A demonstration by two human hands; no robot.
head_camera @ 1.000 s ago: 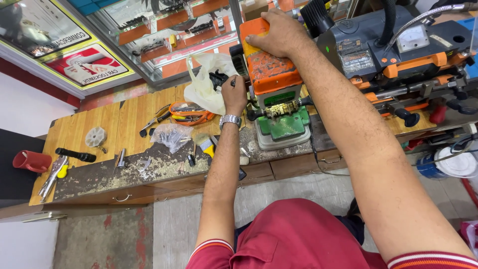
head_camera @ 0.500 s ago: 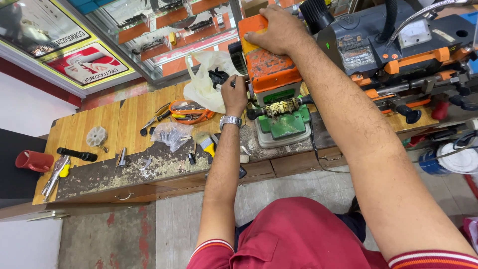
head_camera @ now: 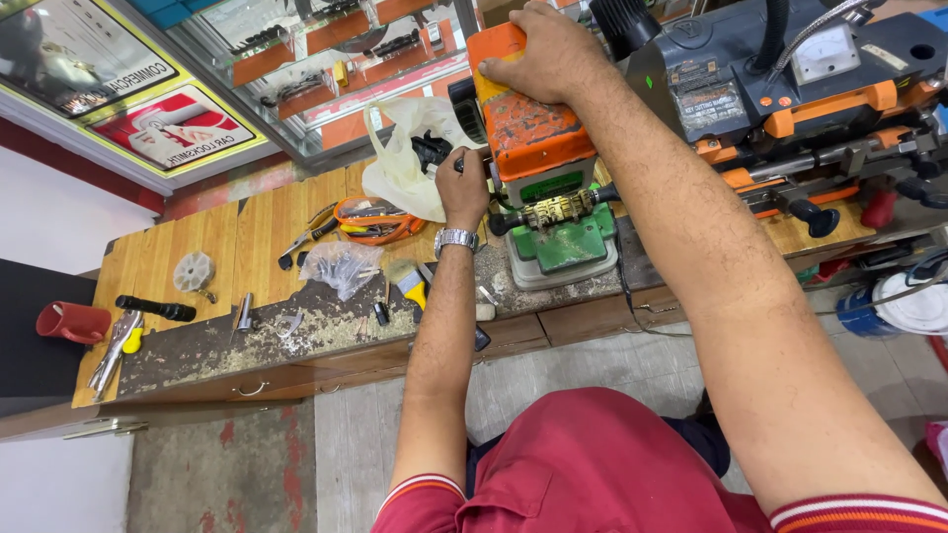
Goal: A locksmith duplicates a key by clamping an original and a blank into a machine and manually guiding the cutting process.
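An orange and green key-cutting machine (head_camera: 545, 188) stands on the wooden workbench (head_camera: 247, 247). My right hand (head_camera: 543, 54) lies flat on the machine's orange top cover, fingers wrapped over its upper edge. My left hand (head_camera: 462, 188), with a metal wristwatch, is closed around a small dark handle on the machine's left side. Beside that hand lies a pale plastic bag (head_camera: 405, 163).
A larger grey and orange machine (head_camera: 810, 89) sits to the right. On the bench are an orange tape roll (head_camera: 367, 219), pliers (head_camera: 304, 237), a brush (head_camera: 407, 281), a clear bag (head_camera: 341, 265), a black torch (head_camera: 156, 310), a red cup (head_camera: 71, 323) and metal filings. A glass display case (head_camera: 326, 59) stands behind.
The view has shifted slightly. Both hands stay on the key-cutting machine in much the same places.
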